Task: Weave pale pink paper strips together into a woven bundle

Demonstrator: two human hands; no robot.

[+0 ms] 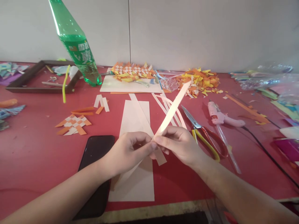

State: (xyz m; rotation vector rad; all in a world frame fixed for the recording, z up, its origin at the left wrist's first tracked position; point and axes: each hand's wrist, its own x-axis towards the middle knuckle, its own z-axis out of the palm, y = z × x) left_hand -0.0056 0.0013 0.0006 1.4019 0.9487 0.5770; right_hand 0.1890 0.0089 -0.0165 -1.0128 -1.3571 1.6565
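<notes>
Centrally, a pale paper strip point(173, 109), pinched in the grip of left hand point(130, 150) and right hand point(181, 143), slants up past the right, lower end unclear.

Cream-white strip point(173, 109), orange-and-white checkered weave point(74, 123)

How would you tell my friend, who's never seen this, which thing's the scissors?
On the red table, find the right hand pinching a pale paper strip. Just to the right of that hand, before you reach the pink glue gun, lie the scissors. Unlike that gun, they have silver blades, one yellow handle and one red handle.
</notes>
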